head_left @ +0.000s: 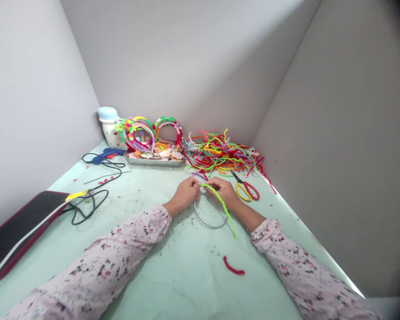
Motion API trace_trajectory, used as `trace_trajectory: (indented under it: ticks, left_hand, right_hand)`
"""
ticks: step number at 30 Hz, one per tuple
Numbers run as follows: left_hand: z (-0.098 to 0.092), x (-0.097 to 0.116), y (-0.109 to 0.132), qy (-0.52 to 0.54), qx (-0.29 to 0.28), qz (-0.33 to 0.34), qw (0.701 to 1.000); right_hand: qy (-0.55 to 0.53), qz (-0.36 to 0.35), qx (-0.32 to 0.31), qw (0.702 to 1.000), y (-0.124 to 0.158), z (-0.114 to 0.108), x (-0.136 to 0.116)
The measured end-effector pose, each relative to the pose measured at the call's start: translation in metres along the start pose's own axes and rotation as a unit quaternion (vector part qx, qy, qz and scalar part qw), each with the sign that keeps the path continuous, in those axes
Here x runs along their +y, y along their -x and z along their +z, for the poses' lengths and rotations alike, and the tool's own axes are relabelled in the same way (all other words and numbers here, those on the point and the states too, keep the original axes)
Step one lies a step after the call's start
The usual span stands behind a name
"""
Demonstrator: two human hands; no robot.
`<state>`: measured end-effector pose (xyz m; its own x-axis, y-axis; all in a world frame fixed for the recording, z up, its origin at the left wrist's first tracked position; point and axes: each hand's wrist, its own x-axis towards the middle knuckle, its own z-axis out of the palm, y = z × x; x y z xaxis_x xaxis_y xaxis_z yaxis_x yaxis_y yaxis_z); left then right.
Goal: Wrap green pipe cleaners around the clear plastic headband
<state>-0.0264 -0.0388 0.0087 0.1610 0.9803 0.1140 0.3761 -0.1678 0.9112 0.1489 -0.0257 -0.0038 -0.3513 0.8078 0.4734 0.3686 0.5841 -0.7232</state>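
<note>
A thin grey hoop point(209, 227) hangs below my two hands over the table, its upper part hidden by them. My left hand point(187, 191) is closed, with its fingertips pinching the left side of the hoop. Close beside it, my right hand point(222, 191) is closed too, its fingers at the upper end of a bright green pipe cleaner point(224, 207). The green strand runs from between the fingertips down to the right, across the hoop. A bit of purple shows just behind the fingertips. Which fingers press on what is partly hidden.
A short red pipe cleaner piece point(233, 266) lies in front. Behind are scissors point(246, 186), a heap of pipe cleaners point(220, 153), a metal tray point(153, 162) of shells with decorated hoops, and a white jar point(111, 129). Leftward lie a blue glue gun point(108, 154), black cable and dark board point(23, 226).
</note>
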Motion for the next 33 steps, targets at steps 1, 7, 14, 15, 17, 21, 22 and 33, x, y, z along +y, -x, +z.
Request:
trace_trajectory:
  ticks: [1, 7, 14, 15, 17, 21, 22, 33]
  left_hand:
    - [0.000, 0.000, 0.000, 0.000, -0.001, -0.001, 1.000]
    - [0.001, -0.002, -0.001, 0.000, 0.000, -0.003, 1.000]
    - [0.001, -0.001, 0.000, 0.009, 0.002, -0.002, 1.000]
    - [0.001, -0.001, 0.000, 0.009, 0.002, -0.004, 1.000]
    - [0.002, -0.002, 0.000, 0.008, 0.003, -0.005, 1.000]
    - [0.002, -0.002, 0.000, 0.005, 0.002, 0.001, 1.000]
    - [0.001, -0.002, 0.000, 0.004, 0.002, 0.000, 1.000]
    - [0.001, -0.004, 0.000, 0.008, 0.003, 0.013, 1.000]
  right_hand:
    - [0.002, -0.003, 0.000, 1.000, 0.000, 0.000, -0.001]
    - [0.012, -0.017, 0.001, 1.000, 0.000, -0.001, -0.006]
    - [0.026, -0.019, 0.003, 0.999, 0.001, -0.002, -0.008]
    - [0.025, -0.015, 0.002, 1.000, 0.001, -0.002, -0.008]
    - [0.026, -0.007, 0.001, 1.000, 0.001, -0.002, -0.009]
    - [0.042, -0.008, 0.005, 0.999, 0.000, -0.002, -0.011]
    - [0.044, -0.012, 0.008, 0.999, 0.000, -0.001, -0.011]
    - [0.059, -0.049, 0.025, 0.997, 0.001, 0.000, -0.006]
